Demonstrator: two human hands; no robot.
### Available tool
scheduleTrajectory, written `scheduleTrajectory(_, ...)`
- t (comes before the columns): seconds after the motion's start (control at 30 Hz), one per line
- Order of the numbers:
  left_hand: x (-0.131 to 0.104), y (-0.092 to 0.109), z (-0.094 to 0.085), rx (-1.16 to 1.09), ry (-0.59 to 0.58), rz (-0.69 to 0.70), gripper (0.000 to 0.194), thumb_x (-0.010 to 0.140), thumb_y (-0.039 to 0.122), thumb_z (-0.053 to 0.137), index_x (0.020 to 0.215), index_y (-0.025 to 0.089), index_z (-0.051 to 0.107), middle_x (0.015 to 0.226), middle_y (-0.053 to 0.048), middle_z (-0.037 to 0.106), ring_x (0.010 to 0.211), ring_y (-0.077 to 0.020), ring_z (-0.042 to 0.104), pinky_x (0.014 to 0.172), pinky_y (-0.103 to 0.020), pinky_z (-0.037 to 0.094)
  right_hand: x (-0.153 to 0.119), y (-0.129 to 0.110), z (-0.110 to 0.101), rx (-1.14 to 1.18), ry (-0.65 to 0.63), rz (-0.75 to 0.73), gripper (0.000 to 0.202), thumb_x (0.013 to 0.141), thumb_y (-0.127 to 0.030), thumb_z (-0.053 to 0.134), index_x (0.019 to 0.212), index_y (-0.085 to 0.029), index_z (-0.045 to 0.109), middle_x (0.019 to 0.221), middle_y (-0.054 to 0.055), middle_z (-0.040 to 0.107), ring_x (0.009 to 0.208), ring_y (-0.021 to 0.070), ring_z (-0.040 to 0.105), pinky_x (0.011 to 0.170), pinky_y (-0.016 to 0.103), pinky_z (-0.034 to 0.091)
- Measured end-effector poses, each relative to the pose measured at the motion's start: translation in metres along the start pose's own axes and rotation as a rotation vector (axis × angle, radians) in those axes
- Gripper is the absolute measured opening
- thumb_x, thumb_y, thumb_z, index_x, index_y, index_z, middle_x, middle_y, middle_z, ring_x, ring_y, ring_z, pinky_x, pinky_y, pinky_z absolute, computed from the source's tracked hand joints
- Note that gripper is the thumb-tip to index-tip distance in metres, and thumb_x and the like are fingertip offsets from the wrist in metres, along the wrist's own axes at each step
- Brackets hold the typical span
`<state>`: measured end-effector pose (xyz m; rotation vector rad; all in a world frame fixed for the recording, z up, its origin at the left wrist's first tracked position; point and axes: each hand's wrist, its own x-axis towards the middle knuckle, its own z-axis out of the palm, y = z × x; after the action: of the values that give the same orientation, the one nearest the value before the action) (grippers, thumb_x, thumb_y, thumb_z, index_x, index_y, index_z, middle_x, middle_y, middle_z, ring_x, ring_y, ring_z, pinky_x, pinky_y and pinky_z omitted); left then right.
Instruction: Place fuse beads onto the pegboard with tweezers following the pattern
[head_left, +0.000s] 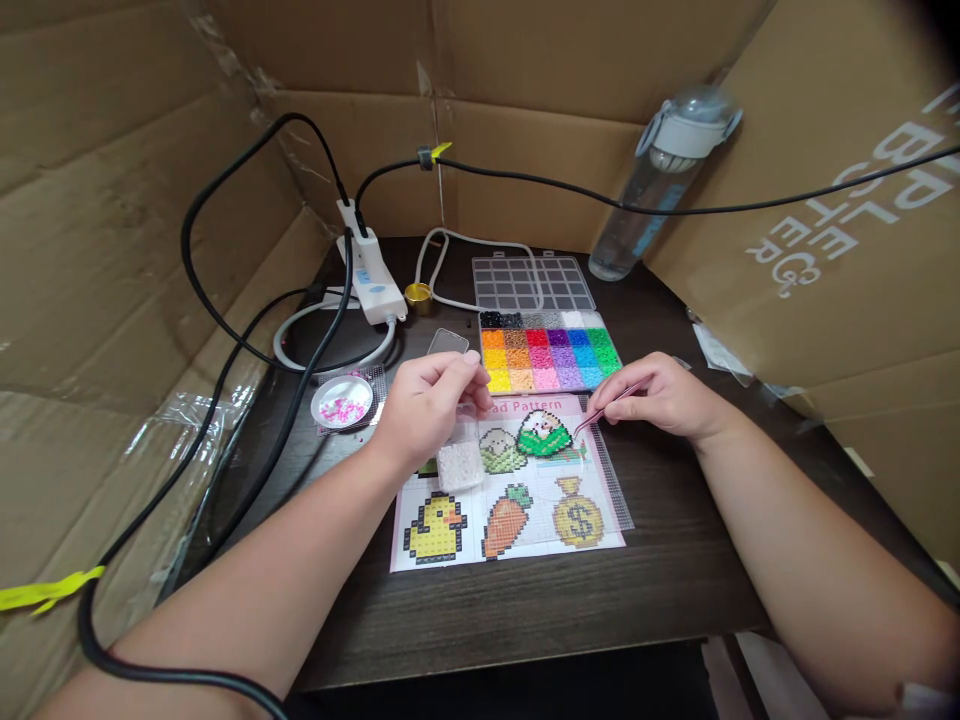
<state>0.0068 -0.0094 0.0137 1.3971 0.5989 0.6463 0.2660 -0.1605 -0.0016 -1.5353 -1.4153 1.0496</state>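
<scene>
My left hand [431, 400] is closed, its thumb and fingertips pinched together at the top edge of a small clear box [460, 462]. White beads fill the lower part of that box, which hangs over the pattern sheet [517, 555]. In my right hand [649, 395] is a pair of pink tweezers [606, 406]. Their tips point down-left, beside a green, white and black bead figure [544, 434] on the sheet. A clear pegboard [616, 490] lies over the sheet's right side. Printed on the paper are a duck, a carrot and a money bag.
Behind the sheet stands an open bead case [551, 352] with many colours. A white dish [342, 402] of pink and white beads sits left. Further back are a power strip [373, 280], a gold cup [418, 297] and a water bottle [660, 180]. Black cables [281, 440] loop at left; cardboard walls surround the table.
</scene>
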Motion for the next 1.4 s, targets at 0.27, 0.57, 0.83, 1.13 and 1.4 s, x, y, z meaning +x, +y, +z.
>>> scheduleTrajectory(0.27, -0.002, 0.001, 0.000, 0.013, 0.000, -0.001, 0.032, 0.087, 0.039, 0.059, 0.068, 0.014, 0.063, 0.061, -0.003, 0.064, 0.054, -0.0115, 0.060, 0.054, -0.023, 0.051, -0.001, -0.002, 0.000, -0.004, 0.009, 0.003, 0.015, 0.075, -0.030, 0.078, 0.085, -0.019, 0.080, 0.081, 0.008, 0.077, 0.067, 0.0170, 0.069, 0.063, 0.027, 0.055)
scheduleTrajectory(0.57, -0.001, 0.001, 0.001, 0.010, -0.013, -0.005, 0.032, 0.088, 0.038, 0.057, 0.068, 0.014, 0.063, 0.061, -0.003, 0.064, 0.054, -0.0110, 0.061, 0.053, -0.022, 0.051, 0.002, 0.008, 0.006, 0.130, 0.154, -0.107, 0.011, 0.076, -0.028, 0.078, 0.084, -0.021, 0.080, 0.080, 0.007, 0.076, 0.060, 0.0157, 0.064, 0.057, 0.029, 0.052)
scheduleTrajectory(0.83, -0.002, 0.003, 0.001, 0.019, -0.005, -0.009, 0.031, 0.088, 0.037, 0.058, 0.068, 0.014, 0.064, 0.061, -0.003, 0.064, 0.053, -0.0105, 0.061, 0.052, -0.021, 0.051, 0.009, -0.003, 0.021, 0.105, 0.216, -0.105, 0.009, 0.077, -0.025, 0.077, 0.085, -0.021, 0.080, 0.075, 0.005, 0.075, 0.060, 0.0130, 0.063, 0.058, 0.026, 0.051)
scheduleTrajectory(1.13, -0.001, -0.001, -0.002, 0.031, -0.016, 0.008, 0.032, 0.089, 0.037, 0.057, 0.068, 0.014, 0.064, 0.062, -0.003, 0.064, 0.055, -0.0112, 0.061, 0.054, -0.022, 0.052, 0.010, -0.009, 0.025, 0.077, 0.188, -0.045, 0.011, 0.073, -0.025, 0.078, 0.082, -0.018, 0.079, 0.073, 0.007, 0.076, 0.059, 0.0155, 0.069, 0.059, 0.026, 0.057)
scheduleTrajectory(1.4, -0.002, 0.001, 0.000, 0.045, -0.019, 0.013, 0.032, 0.089, 0.038, 0.056, 0.068, 0.015, 0.064, 0.062, -0.003, 0.064, 0.055, -0.0113, 0.061, 0.054, -0.023, 0.052, 0.009, -0.008, 0.024, 0.042, 0.182, -0.042, 0.013, 0.073, -0.027, 0.078, 0.082, -0.018, 0.079, 0.076, 0.008, 0.077, 0.062, 0.0160, 0.071, 0.060, 0.026, 0.058)
